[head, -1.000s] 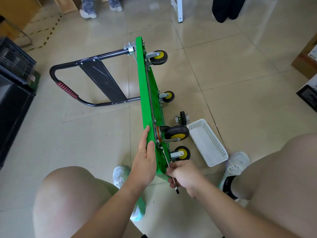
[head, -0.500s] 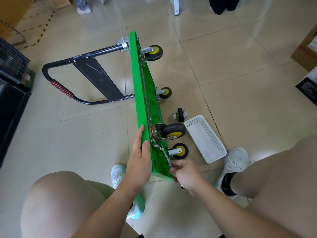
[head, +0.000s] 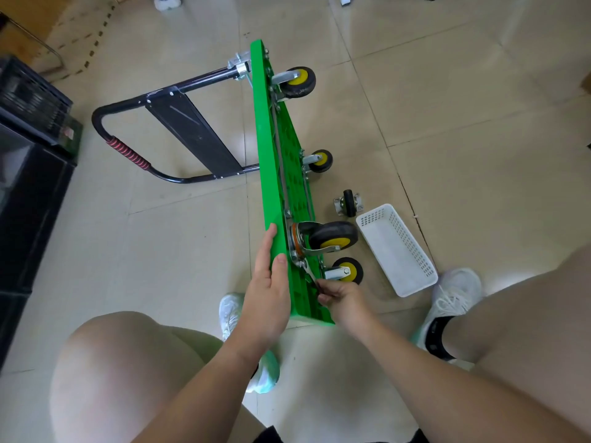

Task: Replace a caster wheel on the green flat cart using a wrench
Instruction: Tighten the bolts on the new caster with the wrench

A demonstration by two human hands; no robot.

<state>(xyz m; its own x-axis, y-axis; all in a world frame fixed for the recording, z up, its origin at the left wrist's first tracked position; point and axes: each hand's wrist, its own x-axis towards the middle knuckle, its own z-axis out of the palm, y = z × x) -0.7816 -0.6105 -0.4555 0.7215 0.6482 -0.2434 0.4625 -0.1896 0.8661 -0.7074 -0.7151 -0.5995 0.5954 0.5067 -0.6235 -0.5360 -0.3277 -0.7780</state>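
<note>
The green flat cart (head: 267, 161) stands on its long edge on the floor, its underside facing right. My left hand (head: 267, 282) lies flat against its near top edge, fingers straight. My right hand (head: 342, 297) grips the handle of a metal wrench (head: 307, 270), whose head sits at the mounting plate of a large swivel caster (head: 332, 235) with a black tyre and yellow hub. A smaller caster (head: 347, 270) is just below it. Two more casters (head: 299, 80) (head: 320, 160) are fixed farther along. A loose black caster (head: 348, 203) lies on the floor.
A white perforated basket (head: 396, 251) lies on the tiles right of the cart. The cart's black folded handle (head: 128, 155) stretches left. A black crate and cabinet (head: 28, 148) stand at the left edge. My knees and white shoes frame the near floor.
My right hand has slid up the wrench handle towards the cart and swung it closer to the deck. The left hand has stayed on the edge. The head camera has moved.
</note>
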